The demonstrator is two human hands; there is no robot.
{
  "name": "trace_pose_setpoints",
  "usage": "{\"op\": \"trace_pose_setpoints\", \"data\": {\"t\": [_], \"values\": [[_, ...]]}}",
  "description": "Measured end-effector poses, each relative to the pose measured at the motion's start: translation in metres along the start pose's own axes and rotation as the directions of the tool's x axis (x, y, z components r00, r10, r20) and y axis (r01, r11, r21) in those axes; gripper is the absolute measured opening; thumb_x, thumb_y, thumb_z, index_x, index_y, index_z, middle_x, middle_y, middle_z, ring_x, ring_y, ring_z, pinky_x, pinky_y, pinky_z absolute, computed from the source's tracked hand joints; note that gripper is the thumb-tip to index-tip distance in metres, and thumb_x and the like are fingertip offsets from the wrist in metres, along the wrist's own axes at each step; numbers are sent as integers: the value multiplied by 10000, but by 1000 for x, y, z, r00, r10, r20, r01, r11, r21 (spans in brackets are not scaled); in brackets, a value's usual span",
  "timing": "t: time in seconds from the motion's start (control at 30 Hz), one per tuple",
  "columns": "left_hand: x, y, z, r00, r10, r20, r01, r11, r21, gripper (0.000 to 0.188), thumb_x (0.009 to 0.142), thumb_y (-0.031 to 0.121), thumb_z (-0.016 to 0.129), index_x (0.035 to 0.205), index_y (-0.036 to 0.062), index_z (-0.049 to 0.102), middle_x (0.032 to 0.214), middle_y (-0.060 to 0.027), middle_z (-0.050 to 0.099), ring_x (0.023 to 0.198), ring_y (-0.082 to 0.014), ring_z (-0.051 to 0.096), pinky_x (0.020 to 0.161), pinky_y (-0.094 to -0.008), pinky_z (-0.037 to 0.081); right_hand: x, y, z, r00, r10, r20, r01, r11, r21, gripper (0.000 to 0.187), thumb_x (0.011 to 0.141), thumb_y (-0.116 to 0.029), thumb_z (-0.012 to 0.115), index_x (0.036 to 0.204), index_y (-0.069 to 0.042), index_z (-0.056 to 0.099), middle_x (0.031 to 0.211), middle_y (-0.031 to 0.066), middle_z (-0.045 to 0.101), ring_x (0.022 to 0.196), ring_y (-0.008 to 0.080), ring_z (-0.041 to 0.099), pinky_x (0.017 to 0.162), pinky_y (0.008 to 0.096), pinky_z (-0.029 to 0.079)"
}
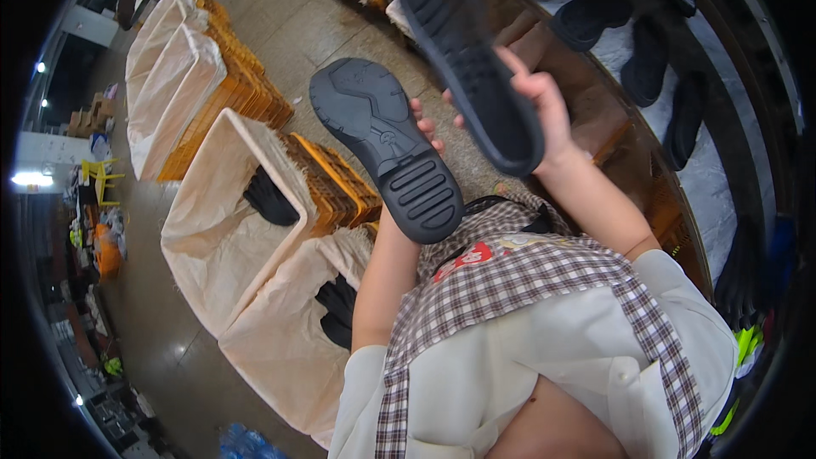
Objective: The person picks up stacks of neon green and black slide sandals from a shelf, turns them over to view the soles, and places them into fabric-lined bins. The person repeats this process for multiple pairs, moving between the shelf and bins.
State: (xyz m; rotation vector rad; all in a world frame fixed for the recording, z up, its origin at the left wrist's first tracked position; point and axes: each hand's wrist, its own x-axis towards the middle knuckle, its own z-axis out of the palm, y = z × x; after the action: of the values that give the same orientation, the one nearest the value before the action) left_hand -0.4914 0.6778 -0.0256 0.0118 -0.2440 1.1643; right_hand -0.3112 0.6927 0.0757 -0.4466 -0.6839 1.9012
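Observation:
My left hand (422, 123) holds a black rubber shoe sole (387, 146) with its tread side up; only the fingertips show past its right edge. My right hand (537, 100) grips a second black shoe sole (467, 59), held higher and angled up toward the top of the picture, with its tread showing too. The two soles are side by side in front of my chest, close but apart. I wear a checked apron over a pale shirt.
To my left stand orange crates lined with cream cloth sacks (229, 221); two near ones hold black soles (270, 198). More sack-lined crates (170, 59) run along the floor behind. At right a curved bench (705, 170) carries several black soles and shoes (646, 59).

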Motion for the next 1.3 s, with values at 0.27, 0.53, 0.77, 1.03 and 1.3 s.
{"op": "trace_pose_setpoints", "data": {"t": [0.27,0.53,0.77,1.03,1.3], "values": [[-7,4,4,1000,6,-10,-7,995,-103,582,844,328,652,1278,26,409,1176,-86,513,1047,-196,525,836,-375,471,-2,-4,-21,986,163,-22,-149,946,289,556,877,-308,373,1311,34,429,1193,237,558,1044,314,602,850,424,534],[10,-18,25,812,577,-89,-56,229,972,445,997,229,413,1371,24,286,1311,-130,439,1095,-226,536,928,-331,471,-12,36,-7,997,76,-5,-56,684,-727,840,748,-165,727,1412,-36,227,1373,154,345,1251,222,397,1011,332,369],[14,11,27,998,-53,18,46,963,265,343,909,303,559,1155,65,575,1072,-104,596,805,-215,600,613,-293,490,-11,26,-30,981,132,142,-137,990,26,772,795,-210,648,1415,-22,229,1264,196,509,1089,299,581,939,410,486],[8,16,22,987,159,-17,-157,985,69,379,888,327,574,1198,108,559,1238,-86,554,925,-190,560,650,-298,419,-9,32,-73,956,285,-66,-251,914,318,678,813,-389,601,1340,6,439,1312,300,447,1162,340,541,877,420,529],[4,5,26,827,475,-300,-271,805,528,420,898,374,557,1240,137,509,1272,-79,522,1011,-217,552,768,-370,475,-16,22,-24,997,78,6,-75,971,-227,775,830,-259,641,1454,-72,221,1422,159,342,1268,288,429,1019,378,404]]}}
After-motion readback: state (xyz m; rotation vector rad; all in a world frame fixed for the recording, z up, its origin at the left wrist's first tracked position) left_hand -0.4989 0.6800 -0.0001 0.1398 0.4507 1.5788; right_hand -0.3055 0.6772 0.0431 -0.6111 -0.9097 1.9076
